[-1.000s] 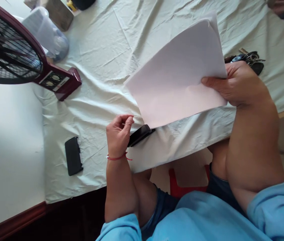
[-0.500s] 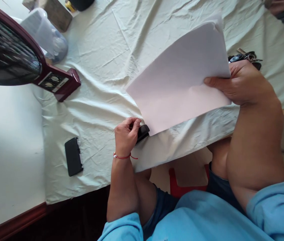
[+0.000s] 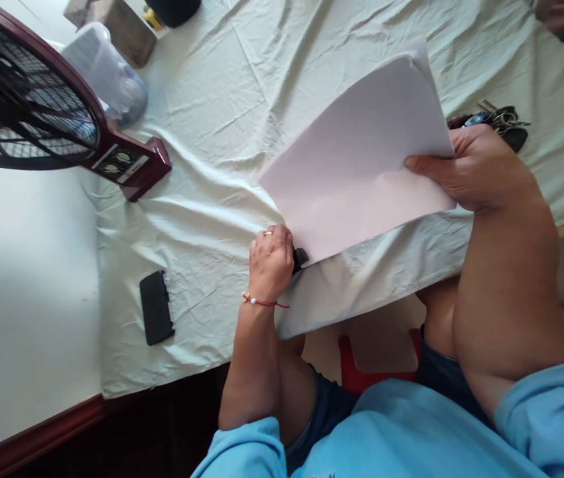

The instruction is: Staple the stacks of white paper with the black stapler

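No legible text; fan base (image 3: 123,163) label too blurred.

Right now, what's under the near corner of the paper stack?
A black stapler pokes out beneath the paper stack, gripped by the left hand. The hand and paper cover most of it, so its front end cannot be seen. The right hand holds the stack's far edge.

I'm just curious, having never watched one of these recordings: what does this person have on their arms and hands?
Both forearms are bare, with light blue sleeves pushed up past the elbows. The left hand wears a gold-coloured ring, and a thin red cord bracelet circles its wrist. The right hand shows no jewellery.
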